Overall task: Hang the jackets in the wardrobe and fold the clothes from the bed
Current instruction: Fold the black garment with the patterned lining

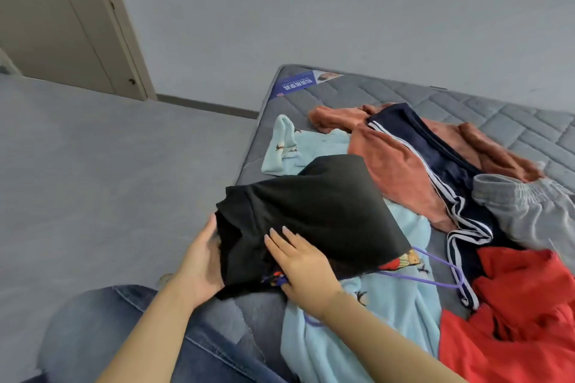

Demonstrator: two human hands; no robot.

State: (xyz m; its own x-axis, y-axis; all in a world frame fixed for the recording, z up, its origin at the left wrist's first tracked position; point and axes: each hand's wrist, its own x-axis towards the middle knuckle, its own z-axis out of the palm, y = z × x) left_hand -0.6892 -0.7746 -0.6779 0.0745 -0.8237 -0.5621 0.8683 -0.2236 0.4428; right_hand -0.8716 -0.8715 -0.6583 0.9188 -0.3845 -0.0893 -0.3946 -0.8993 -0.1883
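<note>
Black garment (311,214), seen head view at the near bed (466,109) edge, is cupped by left hand (199,261) and pressed flat by right hand (298,261), both grips loose; purple cord (441,270) could be snagged, fold undone.

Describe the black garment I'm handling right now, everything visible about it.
The black garment is a plain, matte, soft-looking fabric, partly folded and draped in a slanted, tent-like shape near the mattress edge. A colourful print peeks out along its lower hem. It lies over the light blue fleece and a purple cord. The left hand cups its left edge; the right hand rests flat on top, fingers straight. What kind of garment it is cannot be told.
</note>
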